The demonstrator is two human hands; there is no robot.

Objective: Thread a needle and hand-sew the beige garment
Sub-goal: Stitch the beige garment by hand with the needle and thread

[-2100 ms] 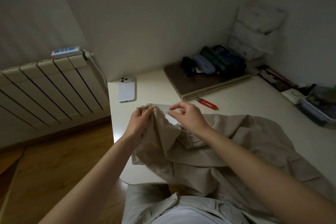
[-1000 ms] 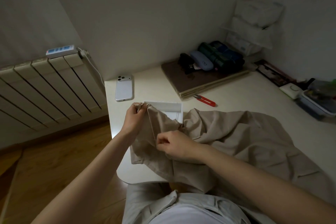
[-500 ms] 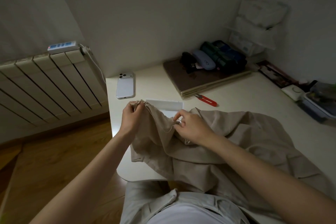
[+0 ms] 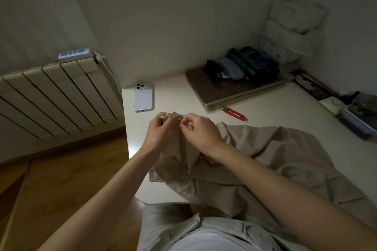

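Observation:
The beige garment (image 4: 255, 161) lies rumpled over the white table (image 4: 275, 108) and hangs over its near edge. My left hand (image 4: 158, 132) grips a raised corner of the cloth near the table's left side. My right hand (image 4: 201, 132) is close beside it, its thumb and fingertips pinched together at the same cloth edge. The needle is too small to make out in this dim light. A faint thread shows below my right wrist.
Red thread snips (image 4: 234, 113) lie behind the garment. A white phone (image 4: 143, 97) rests at the table's far left. A laptop (image 4: 228, 89) with pouches on it sits at the back. Containers (image 4: 359, 116) stand at right. A radiator (image 4: 55, 96) is left of the table.
My right hand moved up and left from the middle of the cloth until it met my left hand at the raised corner. My left hand kept its grip on the cloth.

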